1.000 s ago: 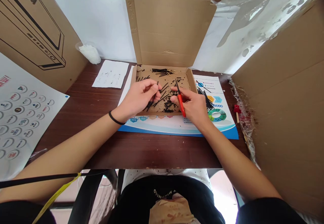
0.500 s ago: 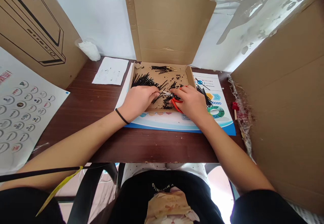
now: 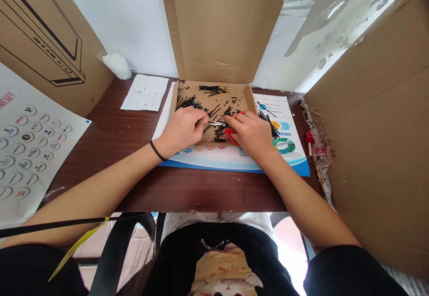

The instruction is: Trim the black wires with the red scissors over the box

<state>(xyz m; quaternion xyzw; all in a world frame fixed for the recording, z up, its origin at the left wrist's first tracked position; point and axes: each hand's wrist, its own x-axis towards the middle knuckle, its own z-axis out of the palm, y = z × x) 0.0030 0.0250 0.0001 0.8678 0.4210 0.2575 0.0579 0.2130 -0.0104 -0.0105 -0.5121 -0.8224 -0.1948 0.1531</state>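
Observation:
My right hand point(image 3: 253, 135) grips a pair of scissors point(image 3: 231, 136) by the red handles. Their metal blades point left and reach the fingertips of my left hand point(image 3: 184, 128). That hand is closed in a pinch, apparently on a thin black wire whose ends are mostly hidden by the fingers. Both hands are over the front part of a shallow cardboard box point(image 3: 246, 104). A pile of black wires point(image 3: 191, 102) fills the box's left side. Short black cut pieces point(image 3: 228, 110) are scattered around the blades. Farther back rests a small bunch of gold-tipped wires point(image 3: 214, 90).
The raised box lid point(image 3: 223, 32) stands at the back. Right of the box, more black wires point(image 3: 270, 124) rest on a printed sheet point(image 3: 214, 158). A white paper point(image 3: 144, 93) is at left. Large cardboard panels point(image 3: 378, 122) flank the dark table point(image 3: 201, 193).
The scissor blades have swung to a flatter angle and now touch or nearly touch my left fingertips. My left fingers have tilted slightly. The whole view has shifted a little.

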